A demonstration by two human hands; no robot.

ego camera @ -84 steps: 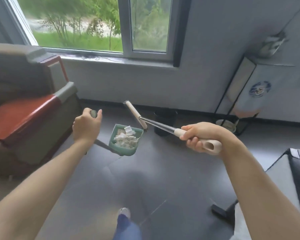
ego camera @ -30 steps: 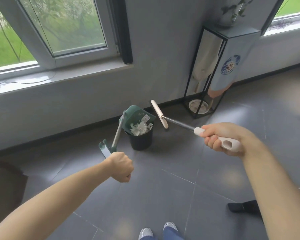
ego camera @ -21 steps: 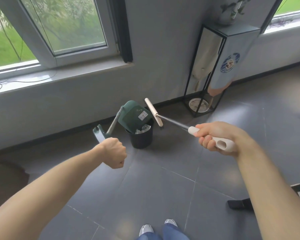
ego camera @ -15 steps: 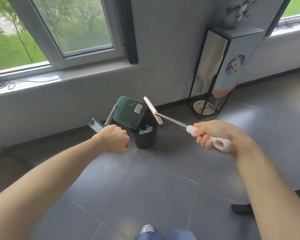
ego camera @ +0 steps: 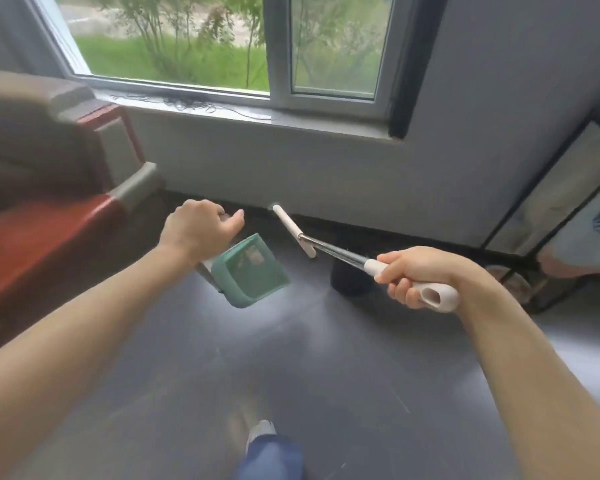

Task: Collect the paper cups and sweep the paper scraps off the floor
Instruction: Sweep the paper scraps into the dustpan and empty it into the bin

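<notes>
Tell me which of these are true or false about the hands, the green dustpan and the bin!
1. The left hand holds the green dustpan up off the floor. True.
2. The right hand is empty. False: it grips the white handle of a broom.
3. The dustpan is full of paper scraps. False: none show in it.
4. The black bin stands near the wall under the window. True.

A single head-worn camera looked forward and down, close over both forearms. It faced the window (ego camera: 222,43) wall, taking in the floor (ego camera: 326,375) below.
</notes>
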